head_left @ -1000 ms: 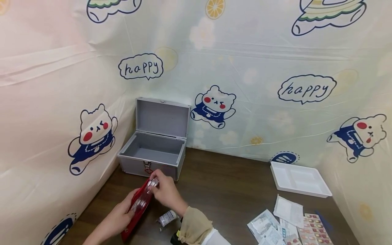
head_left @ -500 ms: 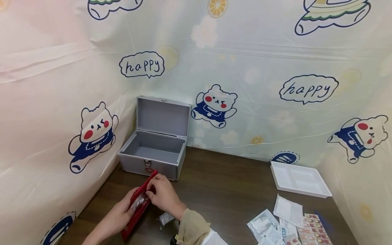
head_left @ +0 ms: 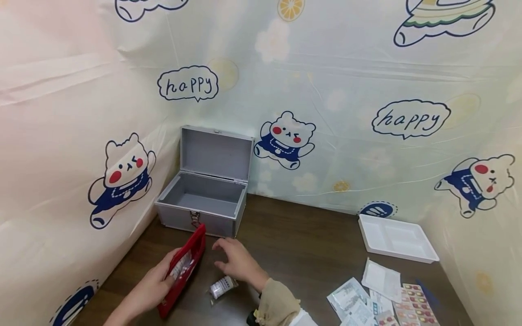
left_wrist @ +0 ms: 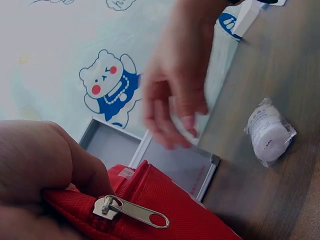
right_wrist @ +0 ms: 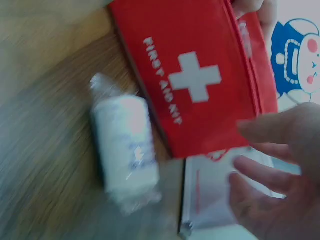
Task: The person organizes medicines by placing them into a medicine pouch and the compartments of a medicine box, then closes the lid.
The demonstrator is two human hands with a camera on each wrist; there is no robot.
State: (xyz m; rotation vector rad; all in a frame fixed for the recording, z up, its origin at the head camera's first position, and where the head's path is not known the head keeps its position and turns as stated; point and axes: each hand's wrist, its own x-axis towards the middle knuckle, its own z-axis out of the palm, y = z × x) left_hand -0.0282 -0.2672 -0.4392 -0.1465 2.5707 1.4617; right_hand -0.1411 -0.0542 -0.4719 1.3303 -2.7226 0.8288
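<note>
My left hand (head_left: 152,286) grips a red first aid pouch (head_left: 185,267) by its side, the zipped mouth gaping upward. A metal zipper pull (left_wrist: 145,214) hangs beside the fingers in the left wrist view. Clear-wrapped contents with white bits (head_left: 181,266) show inside the pouch. White lettering and a cross mark its face in the right wrist view. My right hand (head_left: 240,262) is apart from the pouch, fingers loosely bent with nothing between them. Below it on the table lies a rolled bandage (head_left: 222,287) in clear wrapping.
A grey metal case (head_left: 200,217) stands behind the pouch with its lid (head_left: 217,154) raised. At right are a white divided tray (head_left: 397,237), a white packet (head_left: 381,280), printed sachets (head_left: 350,299) and pill blister packs (head_left: 416,305). Patterned cloth surrounds the table (head_left: 293,253).
My right hand has come out of the pouch mouth and moved right, leaving the wrapped roll in fuller view. The left hand keeps its hold on the pouch, which has tilted slightly.
</note>
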